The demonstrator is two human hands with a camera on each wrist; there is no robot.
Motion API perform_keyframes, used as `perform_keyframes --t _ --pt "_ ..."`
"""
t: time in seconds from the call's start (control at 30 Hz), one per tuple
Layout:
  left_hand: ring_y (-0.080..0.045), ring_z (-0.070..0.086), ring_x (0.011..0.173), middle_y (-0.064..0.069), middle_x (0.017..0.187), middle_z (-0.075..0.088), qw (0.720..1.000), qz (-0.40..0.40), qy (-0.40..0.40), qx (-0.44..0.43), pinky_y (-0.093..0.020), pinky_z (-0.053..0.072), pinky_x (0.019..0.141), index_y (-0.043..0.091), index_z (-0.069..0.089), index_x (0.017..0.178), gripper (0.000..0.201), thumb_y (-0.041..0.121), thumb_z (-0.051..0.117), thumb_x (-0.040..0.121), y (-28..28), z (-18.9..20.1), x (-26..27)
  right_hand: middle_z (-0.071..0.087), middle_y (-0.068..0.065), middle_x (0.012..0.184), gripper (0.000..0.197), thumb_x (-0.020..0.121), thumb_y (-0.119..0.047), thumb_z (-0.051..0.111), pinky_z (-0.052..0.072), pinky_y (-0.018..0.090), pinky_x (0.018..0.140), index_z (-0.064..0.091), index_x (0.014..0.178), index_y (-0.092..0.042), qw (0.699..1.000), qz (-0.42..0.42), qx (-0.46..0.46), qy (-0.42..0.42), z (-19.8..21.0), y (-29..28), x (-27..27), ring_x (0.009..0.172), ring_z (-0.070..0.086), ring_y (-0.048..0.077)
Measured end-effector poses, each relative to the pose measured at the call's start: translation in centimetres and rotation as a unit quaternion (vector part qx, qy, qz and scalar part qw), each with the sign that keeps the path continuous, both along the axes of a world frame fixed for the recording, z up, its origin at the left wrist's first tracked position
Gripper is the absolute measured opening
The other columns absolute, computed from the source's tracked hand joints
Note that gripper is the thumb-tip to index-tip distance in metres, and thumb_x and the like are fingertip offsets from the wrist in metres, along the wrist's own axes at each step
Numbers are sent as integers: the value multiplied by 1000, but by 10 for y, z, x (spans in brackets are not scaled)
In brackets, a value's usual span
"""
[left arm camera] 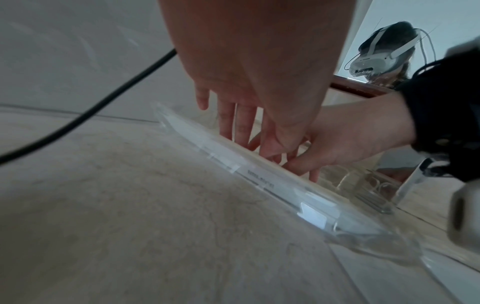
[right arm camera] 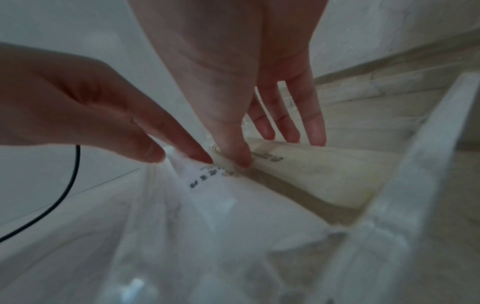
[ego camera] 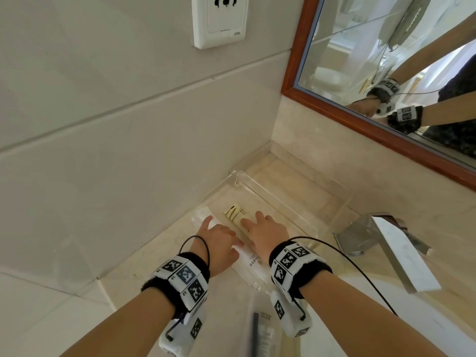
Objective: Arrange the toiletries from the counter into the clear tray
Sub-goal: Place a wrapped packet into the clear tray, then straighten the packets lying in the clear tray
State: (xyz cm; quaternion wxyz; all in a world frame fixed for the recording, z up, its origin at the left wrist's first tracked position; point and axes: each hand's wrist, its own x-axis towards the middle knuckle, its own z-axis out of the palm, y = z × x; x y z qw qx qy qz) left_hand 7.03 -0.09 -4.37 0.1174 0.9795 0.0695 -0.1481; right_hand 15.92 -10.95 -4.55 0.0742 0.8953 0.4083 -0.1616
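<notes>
The clear tray sits in the counter corner against the tiled wall. Two flat packets lie side by side in it. One is a white packet with dark print along the left wall, the other a cream packet with gold stripes to its right. My left hand rests on the white packet, its fingers reaching straight down and the thumb and forefinger tips touching it. My right hand lies on the cream packet with straight fingers, its thumb pressing the packet's near end.
A clear sachet holding a dark stick-shaped item lies on the counter in front of the tray. A chrome faucet juts out at the right above the basin. A wood-framed mirror hangs at the back, and a wall socket is high up.
</notes>
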Motion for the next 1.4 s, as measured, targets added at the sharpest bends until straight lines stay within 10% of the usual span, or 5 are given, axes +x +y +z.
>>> perform_keyframes --t 0.43,0.87,1.1,1.4 --pt "-10 24 141 7 148 37 998 34 -36 32 -41 0 121 34 41 136 41 35 39 95 1 11 -22 39 11 130 61 89 -13 57 50 35 79 25 141 -22 1000 -18 -18 8 19 -17 -15 113 48 27" --pt "-17 24 140 -1 145 38 994 76 23 81 -46 3 119 32 40 135 48 40 50 89 -3 39 -87 48 12 121 35 95 -18 48 41 34 67 40 128 -11 999 20 -38 -7 49 -35 -95 101 59 29" --pt "-25 28 136 -5 144 30 982 135 117 66 -51 26 111 32 33 138 59 41 57 85 -6 16 -126 65 9 114 42 98 -38 42 44 32 71 50 124 -6 992 -10 -115 59 28 -54 -133 102 63 26" --pt "-29 43 116 -13 127 40 982 154 102 43 -36 47 96 18 44 126 41 4 45 88 -4 -3 -148 28 20 141 74 93 -28 55 48 37 89 7 149 -22 989 -65 -41 129 3 -55 -167 121 47 33"
